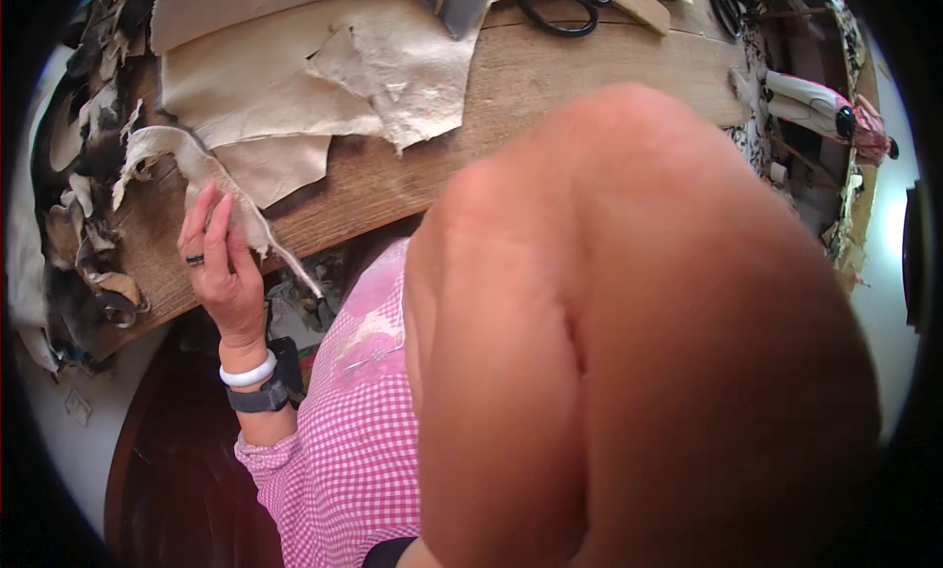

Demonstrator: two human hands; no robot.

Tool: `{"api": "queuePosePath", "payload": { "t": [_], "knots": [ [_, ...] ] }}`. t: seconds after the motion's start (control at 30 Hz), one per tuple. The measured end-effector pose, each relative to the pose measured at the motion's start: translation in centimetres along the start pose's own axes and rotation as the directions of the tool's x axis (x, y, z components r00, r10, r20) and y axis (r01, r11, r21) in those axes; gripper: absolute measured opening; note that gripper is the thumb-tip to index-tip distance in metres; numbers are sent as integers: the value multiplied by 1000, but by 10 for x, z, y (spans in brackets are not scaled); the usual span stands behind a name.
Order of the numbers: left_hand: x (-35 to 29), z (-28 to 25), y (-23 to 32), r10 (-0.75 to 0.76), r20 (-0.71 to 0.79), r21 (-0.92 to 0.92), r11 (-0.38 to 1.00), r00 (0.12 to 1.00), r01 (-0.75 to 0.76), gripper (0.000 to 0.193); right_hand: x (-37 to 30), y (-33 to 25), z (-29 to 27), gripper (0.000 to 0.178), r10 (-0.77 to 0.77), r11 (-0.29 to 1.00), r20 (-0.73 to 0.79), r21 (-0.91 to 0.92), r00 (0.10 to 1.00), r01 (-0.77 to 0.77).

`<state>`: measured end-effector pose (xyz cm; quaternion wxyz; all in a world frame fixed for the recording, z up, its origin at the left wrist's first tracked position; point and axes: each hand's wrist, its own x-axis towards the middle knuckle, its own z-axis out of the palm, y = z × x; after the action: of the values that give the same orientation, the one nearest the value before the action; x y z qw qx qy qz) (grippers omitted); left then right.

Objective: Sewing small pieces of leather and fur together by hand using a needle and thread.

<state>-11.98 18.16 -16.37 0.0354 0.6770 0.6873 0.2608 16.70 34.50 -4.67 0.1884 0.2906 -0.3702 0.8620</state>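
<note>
My left hand (221, 264) reaches over the near left table edge, wearing a dark ring and a white bangle above a dark wrist strap. Its fingers are stretched out, lying on a pale, ragged leather strip (241, 200); the thumb is not visible. The strip curls at its far end, and its narrow tail hangs past the table edge. Very close to the camera, my right hand (638, 303) is bent and blurred, covering much of the middle and right. Its fingers cannot be made out, nor whether they hold anything.
Large cream leather pieces (255, 87) lie overlapped on the wooden table (383, 190). Black-handled scissors (560, 23) rest at the back beside a wood piece (638, 3). Dark and pale leather scraps (93, 224) are heaped along the left edge. A bottle-like white object (810, 97) is at the right.
</note>
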Motion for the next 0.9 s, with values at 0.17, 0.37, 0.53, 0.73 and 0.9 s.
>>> {"api": "queuePosePath", "payload": {
  "t": [0.17, 0.37, 0.53, 0.73, 0.9],
  "knots": [
    [-1, 5, 4, -28, -7, 12, 1000, 1000, 28, 33, -6, -9, -1, 22, 5, 1000, -1, -4, 1000, -5],
    [0, 7, 4, -74, 6, -13, 997, 997, 74, 30, -6, -7, 0, 23, -1, 1000, 4, 11, 1000, 1],
    [3, 7, -1, -50, 12, -7, 999, 999, 50, 27, -6, -8, -4, 23, 3, 1000, 4, 18, 1000, -3],
    [5, 5, -2, -61, 16, -34, 998, 998, 61, 25, -3, -9, -7, 24, 20, 999, -3, 33, 1000, -20],
    [7, 4, -2, -66, 22, -39, 997, 998, 67, 26, 2, -10, -5, 24, 35, 999, 12, 34, 999, -36]
  ]
}}
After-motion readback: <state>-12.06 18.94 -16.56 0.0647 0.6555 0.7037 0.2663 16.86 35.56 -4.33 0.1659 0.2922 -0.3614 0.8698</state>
